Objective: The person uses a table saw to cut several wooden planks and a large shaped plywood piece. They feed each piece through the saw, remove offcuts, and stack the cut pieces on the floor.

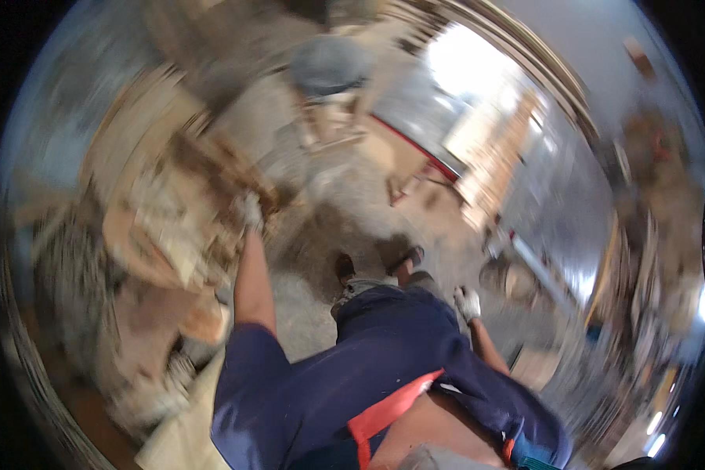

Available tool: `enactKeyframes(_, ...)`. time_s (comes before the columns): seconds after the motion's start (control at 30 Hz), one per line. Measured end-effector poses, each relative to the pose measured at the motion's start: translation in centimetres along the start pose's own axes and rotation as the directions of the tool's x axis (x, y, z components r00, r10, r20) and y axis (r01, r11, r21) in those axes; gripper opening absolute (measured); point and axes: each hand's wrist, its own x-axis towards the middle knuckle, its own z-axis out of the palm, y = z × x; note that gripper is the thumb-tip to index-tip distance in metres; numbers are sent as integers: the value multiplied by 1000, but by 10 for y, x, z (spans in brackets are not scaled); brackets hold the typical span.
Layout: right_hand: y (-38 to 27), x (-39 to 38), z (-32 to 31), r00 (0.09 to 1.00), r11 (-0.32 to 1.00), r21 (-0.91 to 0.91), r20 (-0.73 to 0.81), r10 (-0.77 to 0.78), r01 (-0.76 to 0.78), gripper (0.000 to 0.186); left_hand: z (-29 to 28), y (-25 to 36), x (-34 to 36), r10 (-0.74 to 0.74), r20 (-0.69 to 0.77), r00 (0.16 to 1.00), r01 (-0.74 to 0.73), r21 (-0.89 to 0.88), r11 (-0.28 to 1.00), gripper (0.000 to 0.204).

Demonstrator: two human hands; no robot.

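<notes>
My left hand (249, 210), in a pale work glove, reaches out to the edge of a heap of wood pieces (160, 227). Motion blur hides its fingers, and whether it touches or holds any wood is unclear. At my right side hangs my right hand (468, 303), also in a pale glove. Its fingers look curled in, and nothing shows in them. A round wooden piece (509, 280) is on the floor just beyond it.
Ahead stands a grey rounded object (330, 66) on a wooden stand (333, 121). Light boards (493, 157) lie on a shiny grey surface (556, 196) with a red edge. A pale bar (542, 270) and stacked wood (642, 290) are at the right.
</notes>
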Motion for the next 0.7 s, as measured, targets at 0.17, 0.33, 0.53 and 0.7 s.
enactKeyframes(0.17,36,-23,36,948,951,132,-120,295,-279,37,76,-109,-66,222,196,955,-294,542,787,52)
enactKeyframes(0.33,69,-32,44,925,911,212,-68,374,-353,38,222,-131,-175,187,456,870,-463,630,623,48)
enactKeyframes(0.53,94,4,-21,917,904,279,-144,373,-324,32,456,-98,-186,329,593,735,-655,492,574,49)
enactKeyframes(0.7,74,59,-113,911,838,524,-255,325,-153,25,547,-77,-148,169,629,759,-637,665,389,44)
